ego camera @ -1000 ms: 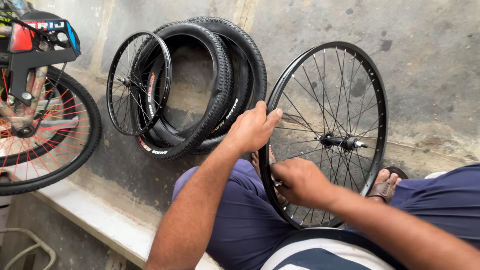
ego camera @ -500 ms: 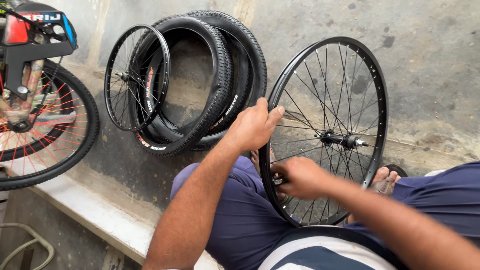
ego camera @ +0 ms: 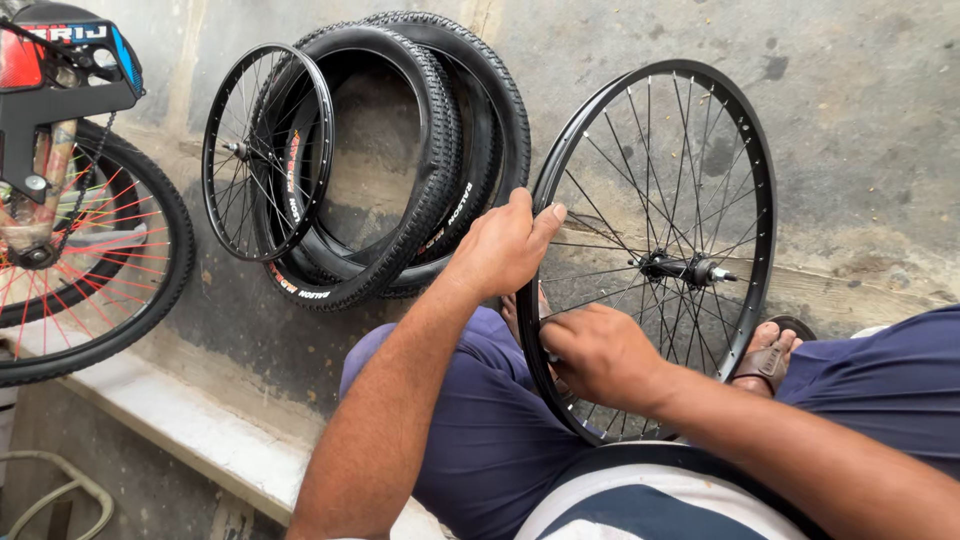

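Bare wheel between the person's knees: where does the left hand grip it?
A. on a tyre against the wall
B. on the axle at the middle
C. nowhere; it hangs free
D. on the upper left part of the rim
D: the left hand closes over the upper left rim of the bare wheel, away from the axle.

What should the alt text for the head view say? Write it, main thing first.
A seated person's left hand grips the rim of a bare black spoked wheel while the right hand works at its lower spokes. Two tyres and another rim lean against the concrete wall.
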`<action>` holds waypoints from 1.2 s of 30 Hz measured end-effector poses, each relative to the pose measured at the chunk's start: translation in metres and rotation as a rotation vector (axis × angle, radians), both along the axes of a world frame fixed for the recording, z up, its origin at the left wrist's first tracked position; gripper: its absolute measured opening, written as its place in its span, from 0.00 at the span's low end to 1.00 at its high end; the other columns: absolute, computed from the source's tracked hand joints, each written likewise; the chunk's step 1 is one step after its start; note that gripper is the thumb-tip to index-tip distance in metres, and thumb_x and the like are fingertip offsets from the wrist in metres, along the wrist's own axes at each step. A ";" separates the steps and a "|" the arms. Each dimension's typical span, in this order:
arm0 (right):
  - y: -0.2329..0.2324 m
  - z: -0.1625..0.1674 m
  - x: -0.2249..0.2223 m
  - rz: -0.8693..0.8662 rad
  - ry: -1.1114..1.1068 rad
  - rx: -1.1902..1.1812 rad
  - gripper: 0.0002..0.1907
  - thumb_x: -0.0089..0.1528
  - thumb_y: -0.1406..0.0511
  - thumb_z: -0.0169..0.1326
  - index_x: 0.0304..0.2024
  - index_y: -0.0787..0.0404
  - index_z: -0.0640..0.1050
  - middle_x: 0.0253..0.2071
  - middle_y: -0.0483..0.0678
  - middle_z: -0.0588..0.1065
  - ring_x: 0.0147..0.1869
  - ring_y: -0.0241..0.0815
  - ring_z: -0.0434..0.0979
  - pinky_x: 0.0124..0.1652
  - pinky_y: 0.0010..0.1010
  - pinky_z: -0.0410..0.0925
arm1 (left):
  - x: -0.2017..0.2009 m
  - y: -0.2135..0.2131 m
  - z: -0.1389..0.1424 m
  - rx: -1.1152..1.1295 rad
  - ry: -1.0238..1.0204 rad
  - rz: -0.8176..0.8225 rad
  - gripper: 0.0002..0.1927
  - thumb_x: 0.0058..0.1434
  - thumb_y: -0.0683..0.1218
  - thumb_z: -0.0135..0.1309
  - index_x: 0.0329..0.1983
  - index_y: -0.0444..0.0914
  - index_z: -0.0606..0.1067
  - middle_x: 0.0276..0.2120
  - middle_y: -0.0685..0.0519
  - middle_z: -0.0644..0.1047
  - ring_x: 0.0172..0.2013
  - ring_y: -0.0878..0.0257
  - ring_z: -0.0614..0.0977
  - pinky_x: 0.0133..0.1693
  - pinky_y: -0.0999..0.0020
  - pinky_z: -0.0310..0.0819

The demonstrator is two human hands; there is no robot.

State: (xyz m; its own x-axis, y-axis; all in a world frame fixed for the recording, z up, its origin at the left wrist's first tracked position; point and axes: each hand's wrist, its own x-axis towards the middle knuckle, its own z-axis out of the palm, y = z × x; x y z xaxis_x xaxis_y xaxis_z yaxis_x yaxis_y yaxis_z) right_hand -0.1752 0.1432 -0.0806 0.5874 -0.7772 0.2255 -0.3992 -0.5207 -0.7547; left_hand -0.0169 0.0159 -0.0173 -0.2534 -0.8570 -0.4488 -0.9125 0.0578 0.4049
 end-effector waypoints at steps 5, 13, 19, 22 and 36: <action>-0.035 0.006 -0.030 0.170 -0.207 0.454 0.24 0.58 0.56 0.62 0.53 0.60 0.82 0.47 0.52 0.85 0.48 0.48 0.88 0.47 0.36 0.76 | -0.006 -0.002 0.001 0.021 0.009 0.007 0.33 0.69 0.66 0.38 0.46 0.30 0.69 0.43 0.30 0.79 0.51 0.33 0.78 0.52 0.43 0.70; -0.024 0.021 -0.014 0.214 0.323 0.217 0.20 0.63 0.55 0.59 0.50 0.60 0.77 0.41 0.52 0.81 0.48 0.52 0.82 0.51 0.44 0.70 | -0.012 0.000 0.003 0.023 0.013 0.002 0.32 0.69 0.65 0.39 0.47 0.29 0.69 0.44 0.30 0.79 0.51 0.33 0.78 0.53 0.42 0.69; -0.019 0.028 -0.009 0.118 0.318 0.165 0.18 0.55 0.56 0.64 0.43 0.57 0.79 0.32 0.50 0.78 0.40 0.52 0.79 0.42 0.43 0.70 | -0.017 -0.002 0.005 0.027 0.000 0.023 0.32 0.69 0.65 0.39 0.48 0.30 0.69 0.44 0.29 0.79 0.51 0.33 0.78 0.53 0.42 0.69; -0.026 0.016 -0.005 0.138 0.460 0.431 0.17 0.57 0.53 0.62 0.43 0.54 0.79 0.30 0.48 0.76 0.39 0.52 0.78 0.41 0.43 0.69 | -0.015 -0.001 0.005 0.040 0.001 0.005 0.32 0.69 0.65 0.39 0.48 0.30 0.69 0.44 0.29 0.79 0.51 0.33 0.78 0.53 0.42 0.69; -0.041 0.020 -0.020 0.278 0.019 0.768 0.20 0.56 0.59 0.62 0.47 0.61 0.78 0.35 0.50 0.81 0.40 0.53 0.81 0.42 0.39 0.70 | -0.010 -0.001 -0.002 0.028 0.038 -0.004 0.33 0.69 0.65 0.40 0.49 0.29 0.68 0.44 0.28 0.78 0.51 0.32 0.78 0.53 0.43 0.69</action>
